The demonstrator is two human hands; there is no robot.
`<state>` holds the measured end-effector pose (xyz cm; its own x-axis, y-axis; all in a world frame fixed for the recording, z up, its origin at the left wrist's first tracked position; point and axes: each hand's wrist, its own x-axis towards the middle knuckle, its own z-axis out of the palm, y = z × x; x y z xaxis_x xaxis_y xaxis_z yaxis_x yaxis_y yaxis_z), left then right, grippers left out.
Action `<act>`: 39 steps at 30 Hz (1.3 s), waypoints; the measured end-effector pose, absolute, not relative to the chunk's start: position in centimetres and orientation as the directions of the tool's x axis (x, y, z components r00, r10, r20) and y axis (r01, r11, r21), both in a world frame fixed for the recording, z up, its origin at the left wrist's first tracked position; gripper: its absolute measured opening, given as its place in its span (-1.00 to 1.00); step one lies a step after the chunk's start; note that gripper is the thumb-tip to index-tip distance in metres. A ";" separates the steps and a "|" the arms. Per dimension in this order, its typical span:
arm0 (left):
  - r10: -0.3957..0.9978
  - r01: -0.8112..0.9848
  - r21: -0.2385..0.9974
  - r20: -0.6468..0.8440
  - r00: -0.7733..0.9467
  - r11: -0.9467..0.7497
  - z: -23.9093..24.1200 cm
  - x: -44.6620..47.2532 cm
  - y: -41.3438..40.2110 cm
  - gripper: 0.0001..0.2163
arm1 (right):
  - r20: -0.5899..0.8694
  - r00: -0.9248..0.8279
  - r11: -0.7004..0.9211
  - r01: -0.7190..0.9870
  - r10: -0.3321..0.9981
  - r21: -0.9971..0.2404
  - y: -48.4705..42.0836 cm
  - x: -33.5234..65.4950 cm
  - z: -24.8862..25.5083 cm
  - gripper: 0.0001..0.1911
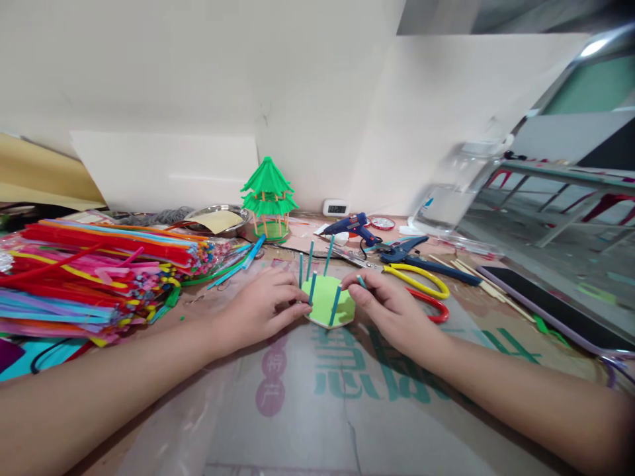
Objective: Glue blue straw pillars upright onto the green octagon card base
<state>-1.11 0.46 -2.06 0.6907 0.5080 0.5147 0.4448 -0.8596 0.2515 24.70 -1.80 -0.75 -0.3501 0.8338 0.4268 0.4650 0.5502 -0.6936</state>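
Observation:
A light-green, many-sided base (325,299) lies on the cardboard, with several thin teal sticks (336,304) standing up from it near its rim. My left hand (268,301) is at the base's left edge, its thumb and fingertips closed on that edge close to one upright stick. Between the thumb and fingers of my right hand (389,304), just right of the base, is a short teal stick (362,282). Farther back stands a small green pagoda model (268,198) with tiered roofs and tan posts.
Bundles of colourful pipe cleaners (99,271) cover the left side. Behind the base lie a blue glue gun (352,227), blue-handled pliers (404,250) and scissors with yellow and red handles (421,281). A phone (555,307) and a clear water jug (451,188) are at the right.

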 end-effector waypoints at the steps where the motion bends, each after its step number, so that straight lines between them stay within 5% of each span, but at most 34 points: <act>1: 0.509 0.444 0.255 0.514 0.690 -0.859 -2.1 -1.1 0.5 -0.80 | 0.427 -0.349 0.550 0.464 0.834 -0.694 -1.8 24.7 -0.7 -0.79; 23: 0.513 0.446 0.256 0.503 0.695 -0.857 -2.1 -1.0 0.4 -0.80 | 0.288 -0.321 0.417 0.478 0.902 -0.773 -2.5 24.2 -0.4 -0.70; 39: 0.524 0.464 0.249 0.487 0.698 -0.850 -2.3 -1.1 0.7 -0.79 | 0.309 -0.457 0.518 0.457 0.834 -0.723 -2.1 24.3 -1.1 -0.86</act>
<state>-1.06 0.71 -2.33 0.6984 0.5245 0.4871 0.4645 -0.8498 0.2491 24.26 -2.06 -1.08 -0.4567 0.8342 0.3091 0.4566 0.5179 -0.7234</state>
